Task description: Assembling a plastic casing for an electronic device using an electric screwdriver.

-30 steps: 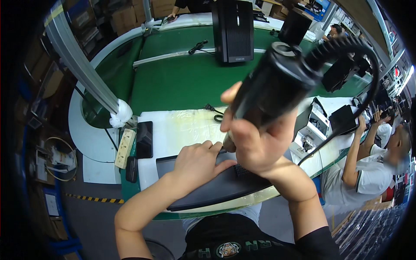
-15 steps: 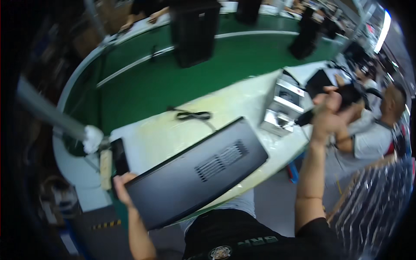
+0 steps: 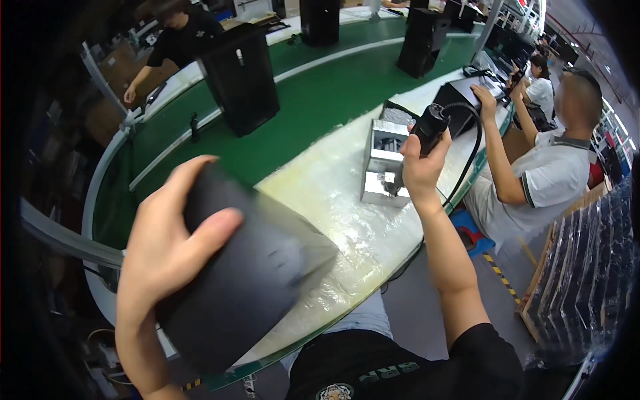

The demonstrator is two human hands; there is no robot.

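Note:
At the left, my left hand [image 3: 163, 250] is closed round the upper end of a dark grey computer case [image 3: 247, 293]. The case stands tilted over the near edge of the work surface, and motion smears its right side. My right hand [image 3: 425, 170] grips a black electric screwdriver [image 3: 432, 127], raised above the work surface. A black cord [image 3: 475, 143] loops from the tool's top down to the right. Just left of that hand sits a silver metal box [image 3: 369, 167] with compartments and small parts inside.
Plastic film covers the pale work surface [image 3: 353, 247]. Beyond it, black cases [image 3: 243, 83] stand along a green conveyor [image 3: 307, 100]. A co-worker [image 3: 533, 160] sits close on the right; another person [image 3: 183, 40] works at far left. A film-wrapped stack [image 3: 580, 273] stands lower right.
The case has swung from lying slanted, vented side up, to a tilted stance at the left. My right hand has come nearer the metal box, the screwdriver now plainly in it. The view has shifted.

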